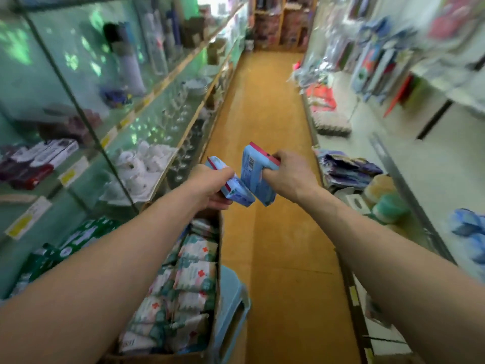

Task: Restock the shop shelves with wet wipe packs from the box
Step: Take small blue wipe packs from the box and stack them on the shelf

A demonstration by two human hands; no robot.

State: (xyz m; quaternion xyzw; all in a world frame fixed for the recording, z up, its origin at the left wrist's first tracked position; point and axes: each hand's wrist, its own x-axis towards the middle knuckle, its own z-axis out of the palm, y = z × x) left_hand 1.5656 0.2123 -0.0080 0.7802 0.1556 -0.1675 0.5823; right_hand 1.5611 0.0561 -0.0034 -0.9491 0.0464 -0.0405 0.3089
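Right, head view, looking down a narrow shop aisle with both bare arms stretched out over the yellow floor. The left hand is clenched around a blue wet wipe pack with a pink edge, fingers curled underneath and the pack tilted down to the right. The right hand grips a second blue pack, held nearly upright with the barcode side facing the camera. The two packs sit just beside each other in mid-air, lower corners close; I cannot tell if they touch.

Below the left forearm is the cardboard box, open-topped and crammed with white-and-green wipe packs standing in rows. The box rests on a light blue plastic stool.

On the left run glass shelves carrying white ceramic pieces and glassware, with green packs on a lower level. On the right, white shelving holds blurred, colourful goods.
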